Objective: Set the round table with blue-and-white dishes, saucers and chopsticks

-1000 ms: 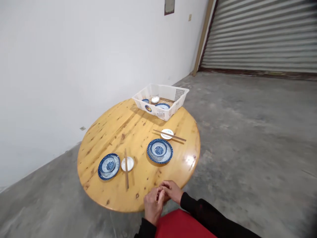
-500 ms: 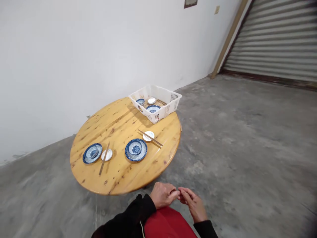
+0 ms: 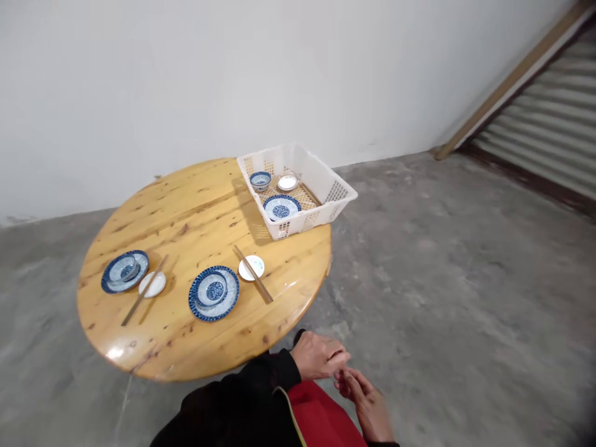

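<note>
My left hand is in front of my body, off the near right edge of the round wooden table, with its fingers curled in. My right hand meets it at the fingertips, its thumb and fingers pinched together. No object shows in either hand. On the table, a blue-patterned plate carries a bowl; beside it, chopsticks lie across a small white dish. Farther left is a similar group: a plate with a bowl, and chopsticks over a white dish.
A white plastic basket stands at the table's back right edge. Inside are a bowl, a plate, a small white dish and chopsticks. Beyond are a white wall, concrete floor and a corrugated shutter.
My view has come closer to the table, which now sits larger and farther left. My hands stay together in front of me, my right slightly lower. The dishes stay where they were.
</note>
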